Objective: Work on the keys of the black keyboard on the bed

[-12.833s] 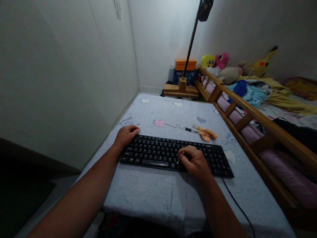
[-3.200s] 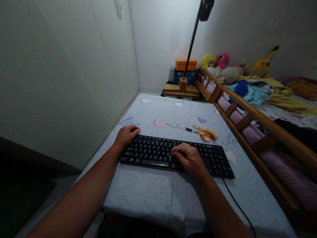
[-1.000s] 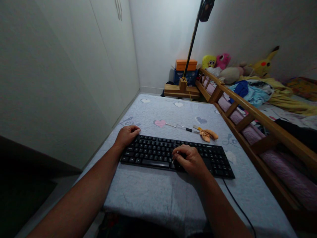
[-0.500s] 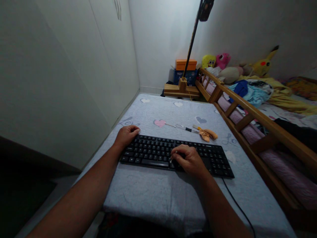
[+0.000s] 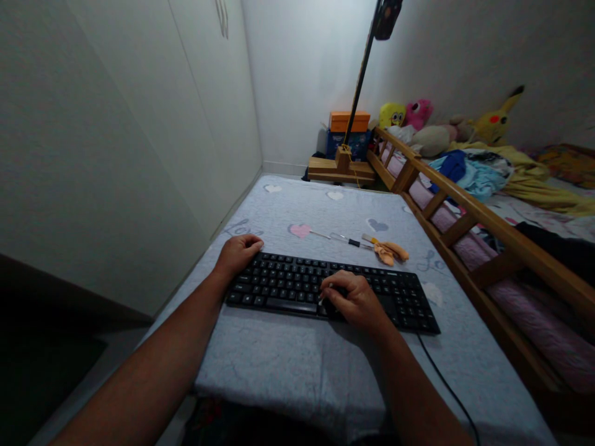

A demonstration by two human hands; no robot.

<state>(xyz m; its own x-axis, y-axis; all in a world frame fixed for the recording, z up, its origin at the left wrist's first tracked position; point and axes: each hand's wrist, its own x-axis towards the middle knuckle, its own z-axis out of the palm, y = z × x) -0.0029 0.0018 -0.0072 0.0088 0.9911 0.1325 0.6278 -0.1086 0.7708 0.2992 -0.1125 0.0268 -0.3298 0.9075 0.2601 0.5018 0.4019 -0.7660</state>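
Cabinet, white, tall; stands along the left.

Bed, wooden-railed; right side, heaped with bedding and clothes, plush toys at the far end.

Tabletop, under pale blue cloth with heart motifs and lettering; between cabinet and bed.

Stand, black pole on a wooden base; beyond the tabletop, an orange box atop a blue box behind it.

Keyboard, black, full-length; lies flat across the tabletop, cable trailing from its right end toward the near edge.

Hands, two, bare. Left hand: curled against the keyboard's far left corner; whether it grips or merely rests, cannot tell. Right hand: over the keys right of the space bar, thumb and fingers pinched on a slim stick. Step in hand, by judgement: fine work at the keys with the stick's tip. Next move, by judgement, calls for a light, steady pinch and a keyboard kept from sliding.

Orange item, soft-looking, bunched; beyond the keyboard, exact kind unclear.

Tool, wire-looped, black grip; just beside the orange item.

Slim stick, pale-tipped; mostly hidden by the fingers.
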